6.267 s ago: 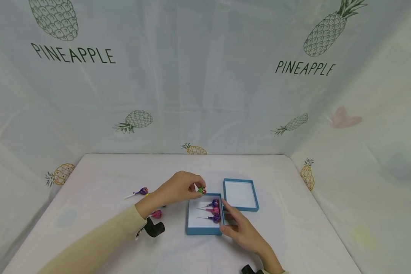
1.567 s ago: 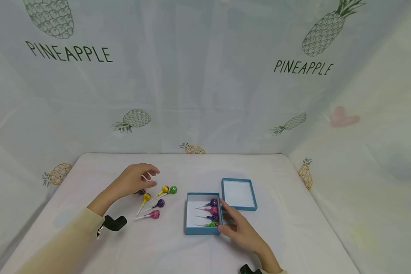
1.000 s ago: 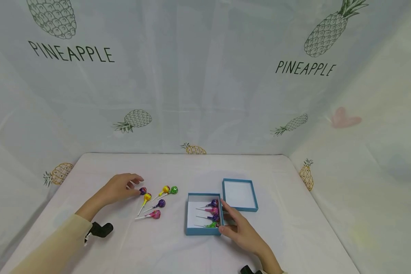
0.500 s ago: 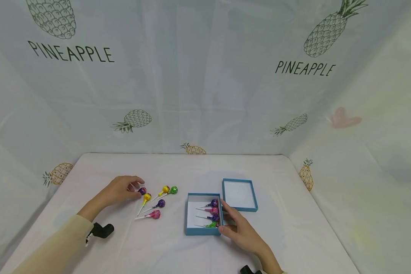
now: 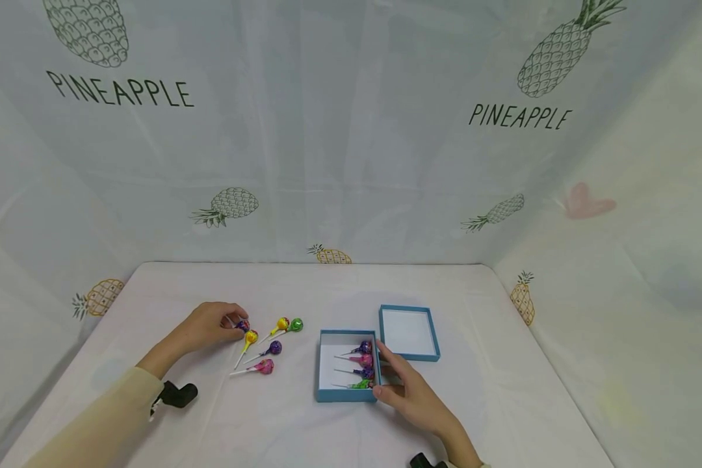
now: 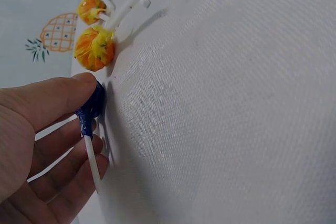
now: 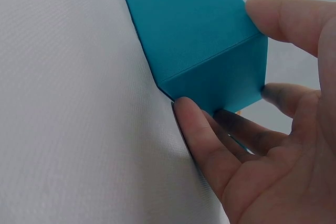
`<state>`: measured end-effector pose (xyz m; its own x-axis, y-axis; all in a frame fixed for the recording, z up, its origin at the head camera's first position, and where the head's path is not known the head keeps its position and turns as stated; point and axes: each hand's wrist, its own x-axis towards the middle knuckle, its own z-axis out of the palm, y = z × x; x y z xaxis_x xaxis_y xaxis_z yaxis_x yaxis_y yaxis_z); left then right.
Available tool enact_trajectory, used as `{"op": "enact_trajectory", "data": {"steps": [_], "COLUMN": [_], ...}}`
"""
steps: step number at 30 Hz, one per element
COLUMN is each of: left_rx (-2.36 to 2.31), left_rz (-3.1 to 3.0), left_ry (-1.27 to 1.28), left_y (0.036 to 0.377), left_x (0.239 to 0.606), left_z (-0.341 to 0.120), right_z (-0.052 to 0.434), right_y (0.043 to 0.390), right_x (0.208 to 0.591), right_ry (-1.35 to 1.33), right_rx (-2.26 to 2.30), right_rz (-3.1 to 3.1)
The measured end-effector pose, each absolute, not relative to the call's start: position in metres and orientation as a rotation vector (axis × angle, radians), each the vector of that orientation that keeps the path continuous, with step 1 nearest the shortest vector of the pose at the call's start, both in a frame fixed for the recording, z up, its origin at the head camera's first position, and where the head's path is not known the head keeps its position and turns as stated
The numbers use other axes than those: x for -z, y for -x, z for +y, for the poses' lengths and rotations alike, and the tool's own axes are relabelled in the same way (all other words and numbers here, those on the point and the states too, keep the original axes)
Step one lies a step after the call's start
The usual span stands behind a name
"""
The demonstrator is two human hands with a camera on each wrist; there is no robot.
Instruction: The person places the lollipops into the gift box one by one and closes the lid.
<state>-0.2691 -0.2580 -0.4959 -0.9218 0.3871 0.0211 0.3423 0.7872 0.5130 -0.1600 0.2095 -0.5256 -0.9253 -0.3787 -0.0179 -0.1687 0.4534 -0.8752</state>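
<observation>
My left hand (image 5: 210,324) pinches a dark blue lollipop (image 6: 90,103) by its wrapped head. In the left wrist view the white stick points down past the loosely bent fingers. Beside it on the cloth lie a yellow lollipop (image 5: 251,337), another yellow one (image 5: 283,323), a green one (image 5: 296,324), a purple one (image 5: 275,347) and a pink one (image 5: 266,366). My right hand (image 5: 412,393) rests against the right side of a blue box (image 5: 346,394), its fingers spread along the wall. Inside, several lollipops (image 5: 364,359) lie in a column, heads to the right.
The blue box lid (image 5: 410,333) lies inside up behind the box, to the right. White cloth (image 5: 292,429) covers the table, and a pineapple-print curtain (image 5: 351,130) hangs behind it and at both sides.
A green lollipop went from my left hand into the box. That hand then moved back left, reached the dark blue lollipop and closed its fingertips on it. My right hand stayed at the box.
</observation>
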Motion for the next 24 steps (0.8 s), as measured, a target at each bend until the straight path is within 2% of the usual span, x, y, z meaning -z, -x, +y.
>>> {"op": "enact_trajectory", "data": {"steps": [15, 24], "left_rx": [-0.780, -0.791], "left_rz": [2.908, 2.973], "left_ry": [-0.556, -0.574], "left_y": [0.273, 0.277], "left_x": [0.498, 0.486], "left_z": [-0.256, -0.258], "right_z": [0.209, 0.210], "right_y": [0.160, 0.161], "right_x": [0.526, 0.527], "right_ry": [0.467, 0.489], "right_rx": [1.457, 1.466], "right_rz": [2.503, 2.492]}}
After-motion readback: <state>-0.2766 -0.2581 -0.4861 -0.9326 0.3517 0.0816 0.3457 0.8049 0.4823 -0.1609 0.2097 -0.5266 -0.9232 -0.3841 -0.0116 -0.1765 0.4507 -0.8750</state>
